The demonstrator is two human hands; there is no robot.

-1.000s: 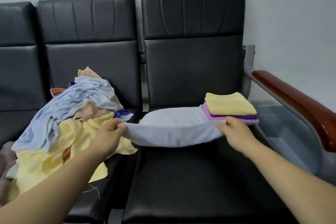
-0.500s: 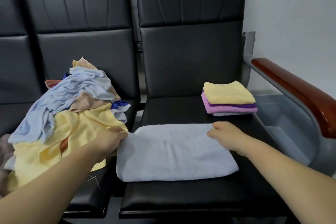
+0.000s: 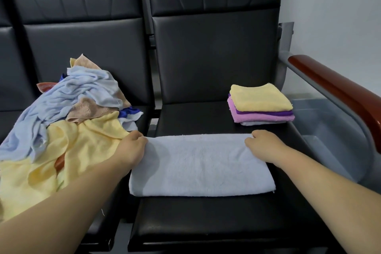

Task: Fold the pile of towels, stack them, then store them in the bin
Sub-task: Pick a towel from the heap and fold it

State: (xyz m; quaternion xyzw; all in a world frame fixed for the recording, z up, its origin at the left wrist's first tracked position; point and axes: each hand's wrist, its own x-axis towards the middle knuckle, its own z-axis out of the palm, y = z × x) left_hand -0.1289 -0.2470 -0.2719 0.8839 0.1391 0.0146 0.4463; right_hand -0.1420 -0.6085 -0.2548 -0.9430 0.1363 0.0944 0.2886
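A pale blue towel (image 3: 198, 165), folded into a wide strip, lies flat on the black seat (image 3: 206, 222) in front of me. My left hand (image 3: 132, 148) grips its far left corner. At the far right corner my right hand (image 3: 266, 146) grips the towel too, fingers curled over the edge. Behind the right hand stands a stack of folded towels (image 3: 260, 105): yellow on top, purple and pink under it, a pale one at the bottom. A loose pile of towels (image 3: 61, 121), yellow, light blue and tan, covers the seat to the left. The grey bin (image 3: 329, 128) sits to the right, beyond the armrest.
A red-brown wooden armrest (image 3: 338, 90) on a grey metal frame separates the seat from the bin. Black seat backs (image 3: 214, 51) rise behind the towels. A pale wall stands at the right.
The pale blue towel was held up in the air between both hands; it now lies folded flat on the seat. Both hands stay at its far corners.
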